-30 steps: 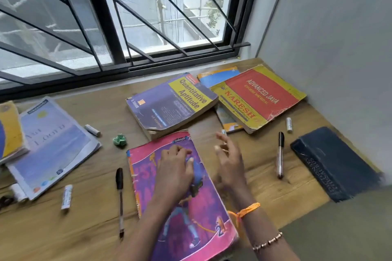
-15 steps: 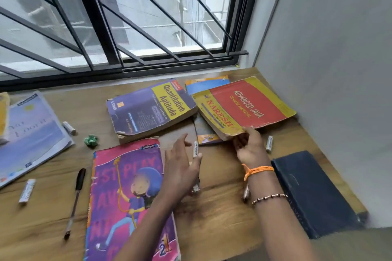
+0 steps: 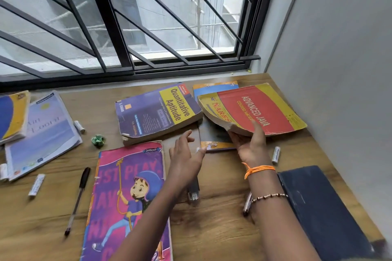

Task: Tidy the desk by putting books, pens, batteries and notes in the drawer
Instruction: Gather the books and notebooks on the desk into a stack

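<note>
My right hand grips the near edge of the red and yellow Advanced Java book and tilts that edge up off a blue and orange book beneath. My left hand hovers open, fingers spread, between the pink children's book and the lifted book. A white battery peeks out at its thumb. The purple Quantitative Aptitude book lies behind. A black pen lies left of the pink book. No drawer is in view.
A dark blue book lies at the right edge by the wall. More batteries, a green folded note, a pen under my right wrist, a dark metal-tipped object and two books at left. Window bars behind.
My right hand moved from the desk to the Advanced Java book, took its near edge and raised it. My left hand left the pink book and moved right.
</note>
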